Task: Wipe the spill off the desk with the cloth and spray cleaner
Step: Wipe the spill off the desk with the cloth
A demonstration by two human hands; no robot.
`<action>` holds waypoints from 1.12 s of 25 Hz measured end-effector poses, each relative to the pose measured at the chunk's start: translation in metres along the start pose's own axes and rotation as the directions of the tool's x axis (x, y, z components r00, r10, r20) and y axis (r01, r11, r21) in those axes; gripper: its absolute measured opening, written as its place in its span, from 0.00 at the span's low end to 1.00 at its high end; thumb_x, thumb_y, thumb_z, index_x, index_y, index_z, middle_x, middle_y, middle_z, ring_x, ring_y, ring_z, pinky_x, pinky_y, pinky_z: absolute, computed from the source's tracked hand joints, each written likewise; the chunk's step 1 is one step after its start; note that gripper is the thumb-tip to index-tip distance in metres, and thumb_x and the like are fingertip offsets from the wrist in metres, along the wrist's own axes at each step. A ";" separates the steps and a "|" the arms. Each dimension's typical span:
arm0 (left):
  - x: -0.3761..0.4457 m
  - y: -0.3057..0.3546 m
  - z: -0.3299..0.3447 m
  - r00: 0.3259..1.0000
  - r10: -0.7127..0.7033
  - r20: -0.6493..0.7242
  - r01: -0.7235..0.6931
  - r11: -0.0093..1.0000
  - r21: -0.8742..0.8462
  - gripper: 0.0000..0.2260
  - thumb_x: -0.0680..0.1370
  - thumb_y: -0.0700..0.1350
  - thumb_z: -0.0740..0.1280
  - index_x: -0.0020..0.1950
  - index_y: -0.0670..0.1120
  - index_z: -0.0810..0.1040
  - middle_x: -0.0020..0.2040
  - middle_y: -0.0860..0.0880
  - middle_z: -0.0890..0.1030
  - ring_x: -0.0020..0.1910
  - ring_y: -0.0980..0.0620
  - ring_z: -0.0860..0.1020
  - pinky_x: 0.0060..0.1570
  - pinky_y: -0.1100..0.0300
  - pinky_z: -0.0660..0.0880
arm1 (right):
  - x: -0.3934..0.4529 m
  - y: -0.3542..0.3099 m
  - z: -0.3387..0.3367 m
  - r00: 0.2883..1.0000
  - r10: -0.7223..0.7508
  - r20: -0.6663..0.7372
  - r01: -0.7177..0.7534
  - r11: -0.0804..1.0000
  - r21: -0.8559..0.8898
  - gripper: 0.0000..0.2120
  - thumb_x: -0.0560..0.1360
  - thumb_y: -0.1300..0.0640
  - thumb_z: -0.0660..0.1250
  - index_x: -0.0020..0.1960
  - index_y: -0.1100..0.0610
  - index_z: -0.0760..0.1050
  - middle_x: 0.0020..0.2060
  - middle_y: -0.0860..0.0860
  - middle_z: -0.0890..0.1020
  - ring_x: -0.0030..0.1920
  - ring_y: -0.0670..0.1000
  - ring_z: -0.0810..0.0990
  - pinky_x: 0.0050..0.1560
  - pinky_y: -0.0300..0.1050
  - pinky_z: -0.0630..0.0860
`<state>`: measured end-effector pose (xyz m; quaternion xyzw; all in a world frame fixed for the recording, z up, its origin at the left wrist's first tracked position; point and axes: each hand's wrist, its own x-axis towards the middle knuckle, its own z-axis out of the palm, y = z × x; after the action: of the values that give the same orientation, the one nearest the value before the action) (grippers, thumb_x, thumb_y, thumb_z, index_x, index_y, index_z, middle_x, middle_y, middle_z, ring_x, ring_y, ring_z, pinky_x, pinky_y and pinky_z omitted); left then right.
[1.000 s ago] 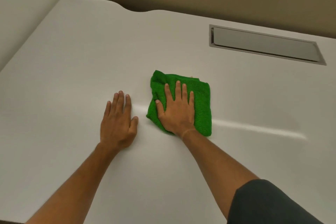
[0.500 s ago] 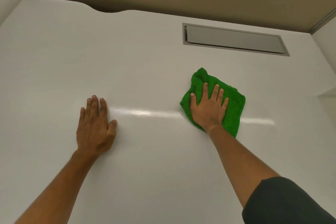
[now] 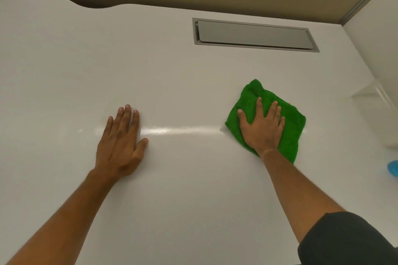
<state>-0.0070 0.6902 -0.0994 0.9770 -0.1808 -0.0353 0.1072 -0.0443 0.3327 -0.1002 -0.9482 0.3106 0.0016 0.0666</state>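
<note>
A folded green cloth [image 3: 288, 118] lies flat on the white desk [image 3: 193, 189], right of centre. My right hand [image 3: 261, 127] presses down on it with fingers spread. My left hand [image 3: 121, 142] rests palm down on the bare desk to the left, fingers together, holding nothing. At the right edge shows a blue rounded part [image 3: 393, 168] below a white shape, possibly the spray cleaner; most of it is cut off. No spill is visible on the surface, only a bright reflected streak between the hands.
A grey rectangular cable hatch [image 3: 254, 34] is set into the desk at the back right. A white partition [image 3: 379, 49] closes the right side, and a tan wall runs behind. The desk's back edge has a curved notch [image 3: 94, 6].
My right hand has slid the cloth to the right across the desk, away from my left hand. The left hand stays planted. The view has swung right, bringing the blue object into sight.
</note>
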 end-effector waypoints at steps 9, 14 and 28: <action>-0.001 0.004 0.003 1.000 0.009 -0.014 -0.009 1.000 -0.015 0.34 0.76 0.56 0.46 0.78 0.40 0.51 0.79 0.40 0.50 0.78 0.45 0.48 0.76 0.48 0.46 | 0.007 0.056 -0.005 0.986 0.168 -0.015 -0.168 0.986 0.008 0.44 0.72 0.25 0.42 0.79 0.49 0.50 0.77 0.66 0.50 0.78 0.64 0.48 0.76 0.63 0.46; 0.000 0.003 0.003 1.000 0.007 -0.017 -0.007 1.000 -0.010 0.34 0.76 0.56 0.46 0.78 0.40 0.51 0.79 0.40 0.51 0.78 0.45 0.47 0.76 0.48 0.46 | -0.005 0.065 -0.006 0.999 -0.045 -0.029 0.043 0.997 -0.059 0.41 0.74 0.27 0.45 0.79 0.50 0.51 0.77 0.65 0.52 0.77 0.63 0.51 0.75 0.62 0.47; -0.002 0.003 -0.003 1.000 -0.006 0.005 0.006 0.999 -0.047 0.35 0.75 0.57 0.45 0.78 0.41 0.48 0.79 0.42 0.48 0.78 0.47 0.44 0.76 0.51 0.41 | -0.079 -0.072 0.015 0.945 -0.328 -0.011 0.326 0.942 -0.073 0.39 0.76 0.30 0.44 0.79 0.53 0.54 0.76 0.66 0.56 0.77 0.64 0.54 0.75 0.64 0.52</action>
<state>-0.0093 0.6882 -0.0960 0.9747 -0.1773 -0.0422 0.1297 -0.0650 0.4381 -0.1027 -0.9883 0.1494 -0.0096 0.0289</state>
